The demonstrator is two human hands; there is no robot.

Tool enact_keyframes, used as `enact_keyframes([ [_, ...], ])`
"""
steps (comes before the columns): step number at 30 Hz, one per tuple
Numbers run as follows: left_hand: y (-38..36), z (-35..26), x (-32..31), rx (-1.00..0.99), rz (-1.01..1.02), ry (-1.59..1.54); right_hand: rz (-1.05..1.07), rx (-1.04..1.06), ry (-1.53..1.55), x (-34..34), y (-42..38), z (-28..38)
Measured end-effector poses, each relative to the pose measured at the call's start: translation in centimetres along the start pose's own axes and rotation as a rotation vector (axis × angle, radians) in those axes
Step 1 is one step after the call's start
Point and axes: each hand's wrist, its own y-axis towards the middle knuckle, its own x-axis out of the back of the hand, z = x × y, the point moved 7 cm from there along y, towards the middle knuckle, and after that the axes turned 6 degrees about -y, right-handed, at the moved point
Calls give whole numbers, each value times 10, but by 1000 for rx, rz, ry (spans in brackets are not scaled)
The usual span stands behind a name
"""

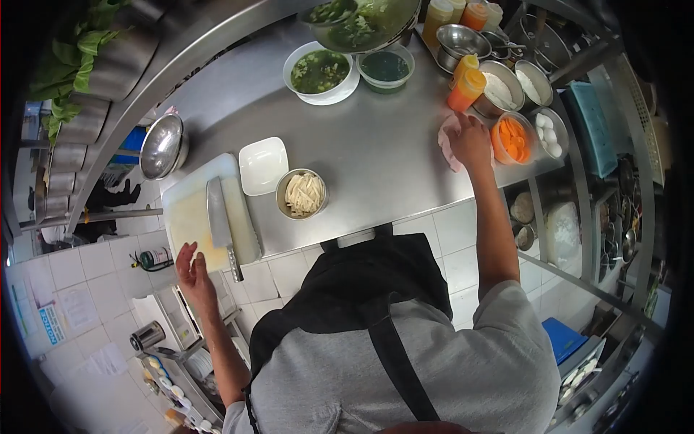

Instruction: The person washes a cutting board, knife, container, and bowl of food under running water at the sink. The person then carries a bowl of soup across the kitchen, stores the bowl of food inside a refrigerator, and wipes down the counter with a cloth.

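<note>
My right hand (471, 140) is closed on a pink cloth (449, 145), which lies on the steel counter beside a tub of sliced carrots (512, 139). At the lower left corner of the cutting board (189, 230), my left hand (194, 273) has its fingers apart and holds nothing. A large knife (219, 217) lies on the board with its handle pointing toward my body. Right of the board are an empty white square dish (263, 166) and a round metal container of pale strips (302, 194).
Bowls of greens in liquid (320, 71) and dark green liquid (386, 66) stand farther back. A metal bowl (163, 146) is at the left. Orange squeeze bottles (467, 90), a powder container (500, 90) and eggs (549, 134) sit at the right. A shelf rail (148, 85) arches overhead.
</note>
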Motion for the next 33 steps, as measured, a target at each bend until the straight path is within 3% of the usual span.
enact_keyframes([
  [2,-17,-5,-19,66,19,-106,225,-89,-341,-24,-6,-9],
  [4,-32,-14,-31,110,18,-61,175,-48,-369,-29,-1,5],
  [7,-54,-23,-48,209,40,-198,-20,-55,209,-25,29,35],
  [9,-60,-28,-52,190,57,-168,97,-299,693,-66,67,35],
  [10,-66,-29,-55,179,86,-133,90,-292,688,-70,86,43],
  [12,-75,-22,-55,229,59,-233,365,-856,1263,-110,92,53],
  [16,-94,-18,-49,166,23,-230,350,-791,1251,-121,106,62],
  [19,-110,-3,-51,307,-40,-388,347,-727,1289,-125,108,57],
  [24,-110,2,-61,277,8,-329,342,-726,1322,-112,74,40],
  [26,-110,9,-70,435,-8,-486,338,-729,1314,-105,54,26],
  [33,-94,15,-81,362,51,-353,356,-792,1337,-81,-11,-4],
])
